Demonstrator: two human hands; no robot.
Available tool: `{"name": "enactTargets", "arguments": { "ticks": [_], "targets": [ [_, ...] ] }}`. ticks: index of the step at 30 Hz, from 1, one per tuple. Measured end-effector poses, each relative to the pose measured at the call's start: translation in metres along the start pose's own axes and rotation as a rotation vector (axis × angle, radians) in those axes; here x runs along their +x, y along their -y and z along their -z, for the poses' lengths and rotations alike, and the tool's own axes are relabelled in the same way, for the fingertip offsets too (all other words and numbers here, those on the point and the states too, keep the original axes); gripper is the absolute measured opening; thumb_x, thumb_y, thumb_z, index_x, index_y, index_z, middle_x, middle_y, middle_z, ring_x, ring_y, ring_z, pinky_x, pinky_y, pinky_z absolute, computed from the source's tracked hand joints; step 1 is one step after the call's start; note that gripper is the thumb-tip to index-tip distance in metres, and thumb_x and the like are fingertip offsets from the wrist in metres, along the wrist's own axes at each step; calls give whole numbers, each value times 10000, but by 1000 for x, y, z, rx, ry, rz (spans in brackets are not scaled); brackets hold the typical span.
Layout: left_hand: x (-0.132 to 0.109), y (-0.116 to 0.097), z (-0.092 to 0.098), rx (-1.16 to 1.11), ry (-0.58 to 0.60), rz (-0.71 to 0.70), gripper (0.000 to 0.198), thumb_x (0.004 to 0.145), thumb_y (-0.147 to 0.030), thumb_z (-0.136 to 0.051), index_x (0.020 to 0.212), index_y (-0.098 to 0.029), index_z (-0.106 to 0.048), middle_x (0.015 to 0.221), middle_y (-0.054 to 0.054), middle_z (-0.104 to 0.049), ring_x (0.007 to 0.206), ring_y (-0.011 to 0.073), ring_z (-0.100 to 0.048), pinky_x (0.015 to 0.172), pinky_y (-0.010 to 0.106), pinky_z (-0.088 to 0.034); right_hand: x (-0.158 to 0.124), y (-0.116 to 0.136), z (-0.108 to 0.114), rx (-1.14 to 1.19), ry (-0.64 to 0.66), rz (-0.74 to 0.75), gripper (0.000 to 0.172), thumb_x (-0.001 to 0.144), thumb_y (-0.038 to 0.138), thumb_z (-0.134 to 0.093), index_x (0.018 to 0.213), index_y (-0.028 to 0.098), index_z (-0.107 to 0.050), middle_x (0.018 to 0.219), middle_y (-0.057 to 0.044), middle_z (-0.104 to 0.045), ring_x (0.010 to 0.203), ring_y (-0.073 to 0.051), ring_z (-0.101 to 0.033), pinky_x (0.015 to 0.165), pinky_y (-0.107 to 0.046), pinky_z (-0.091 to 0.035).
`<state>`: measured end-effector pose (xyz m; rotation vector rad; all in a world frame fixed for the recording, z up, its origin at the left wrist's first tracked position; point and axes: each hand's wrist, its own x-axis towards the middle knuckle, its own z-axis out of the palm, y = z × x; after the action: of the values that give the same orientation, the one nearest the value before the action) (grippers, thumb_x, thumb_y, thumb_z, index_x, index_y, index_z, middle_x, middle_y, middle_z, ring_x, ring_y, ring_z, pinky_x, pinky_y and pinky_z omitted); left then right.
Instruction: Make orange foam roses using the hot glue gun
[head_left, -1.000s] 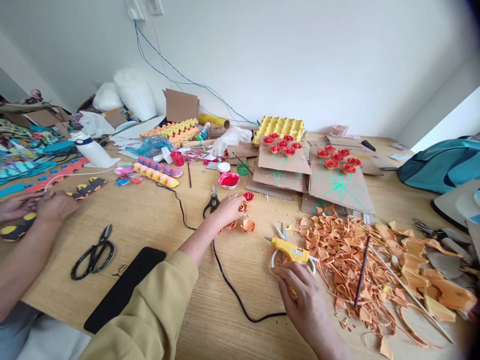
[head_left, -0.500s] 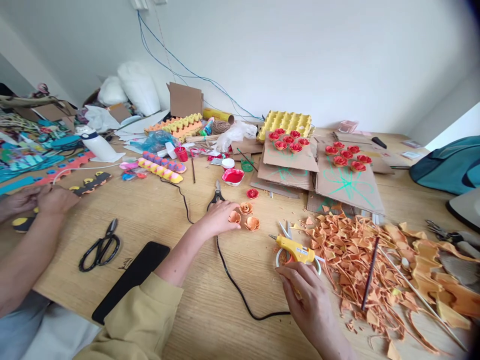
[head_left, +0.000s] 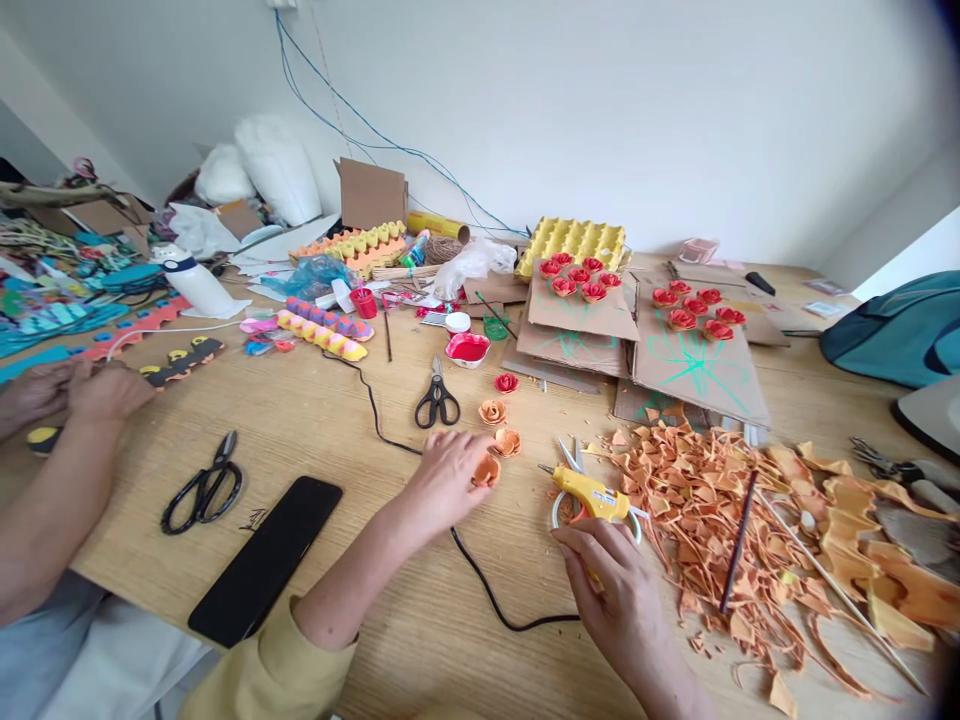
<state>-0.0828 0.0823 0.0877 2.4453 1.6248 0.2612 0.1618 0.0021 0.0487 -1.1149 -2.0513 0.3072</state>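
Observation:
My left hand point(head_left: 452, 472) has its fingers closed on an orange egg-carton flower point(head_left: 486, 470), low over the table. Beyond it are two more orange flowers, a layered one point(head_left: 493, 412) and an open cup-shaped one point(head_left: 508, 442). Farther back sits a red flower point(head_left: 506, 383). My right hand point(head_left: 611, 580) is wrapped round the handle of a yellow hot glue gun point(head_left: 592, 494), its nozzle pointing left. Beneath the gun lie scissors with pale handles point(head_left: 556, 510), partly covered. The gun's black cord point(head_left: 487, 590) runs left behind my left hand.
Orange carton scraps point(head_left: 705, 510) heap up at right. Red flowers stand on cardboard sheets point(head_left: 694, 370) behind. Black scissors point(head_left: 437, 405), a red paint dish point(head_left: 466, 349), a phone point(head_left: 266, 560) and more scissors point(head_left: 202, 490) lie around. Another person's hands point(head_left: 105, 390) work at left.
My left hand has drawn one orange flower back toward me and slightly right, away from the other flowers. The black scissors behind it are now uncovered. My right hand stays on the glue gun.

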Motion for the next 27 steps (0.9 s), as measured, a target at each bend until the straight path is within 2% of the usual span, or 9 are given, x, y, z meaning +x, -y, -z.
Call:
{"name": "enactTargets", "arguments": {
  "ticks": [4,7,9,11,14,16,18,22,27],
  "targets": [
    [-12,-29,-18,-53,39,-35,505,821,-201,-751,1280,-212,-540,1219,96,-663,1137,314,-585,993,487,-408,1,0,0,-11,1,13,182,999,99,-511,1066,223,-627,956,-57,-673,842,-204,-621,775,-359,-465],
    [-15,-32,-25,-105,57,-52,499,797,-206,-786,1243,-216,-563,1225,93,-666,1135,315,-596,982,486,-428,0,-2,0,-16,-1,15,208,1002,113,-510,1119,235,-632,967,-56,-676,851,-205,-634,776,-361,-469],
    [-17,-21,-22,-170,23,-44,521,784,-248,-812,1243,-234,-565,1244,81,-662,1153,304,-599,997,470,-438,-1,-3,1,-19,-4,8,215,1001,122,-517,1135,241,-637,971,-56,-678,859,-208,-641,783,-364,-472],
    [-18,-4,-12,-208,-59,-8,538,806,-269,-795,1283,-256,-547,1282,72,-644,1197,283,-589,1036,444,-438,-1,-3,1,-22,0,2,225,995,117,-523,1136,242,-644,975,-55,-680,868,-209,-644,783,-361,-475],
    [-17,27,2,-59,-178,187,466,823,-216,-762,1250,-232,-576,1276,102,-636,1200,311,-585,1019,463,-456,-1,-2,1,-20,8,3,228,991,112,-523,1138,236,-645,977,-56,-679,865,-208,-642,775,-359,-477],
    [-14,43,5,24,-168,259,528,814,-206,-765,1299,-226,-557,1325,119,-611,1238,337,-561,1027,480,-454,-1,-2,0,-21,13,6,215,993,117,-522,1130,230,-644,970,-57,-678,856,-206,-639,773,-362,-477],
    [-11,54,2,44,-91,269,519,817,-195,-755,1298,-211,-561,1292,127,-632,1214,334,-582,1014,474,-465,-1,-3,-1,-25,14,5,197,996,120,-520,1103,227,-646,963,-57,-677,848,-203,-637,775,-365,-477],
    [0,58,-6,40,-71,222,395,858,-163,-683,1240,-207,-594,1201,106,-668,1129,279,-629,990,420,-481,-1,-3,-1,-30,15,-4,198,1002,125,-514,1103,232,-646,974,-55,-679,856,-195,-645,781,-360,-482],
    [21,50,-8,46,-97,187,418,865,-183,-664,1274,-185,-577,1231,126,-639,1156,296,-601,980,429,-472,0,-1,1,-36,19,4,211,1002,121,-508,1117,237,-641,957,-58,-682,851,-206,-650,779,-368,-487]
  ]
}}
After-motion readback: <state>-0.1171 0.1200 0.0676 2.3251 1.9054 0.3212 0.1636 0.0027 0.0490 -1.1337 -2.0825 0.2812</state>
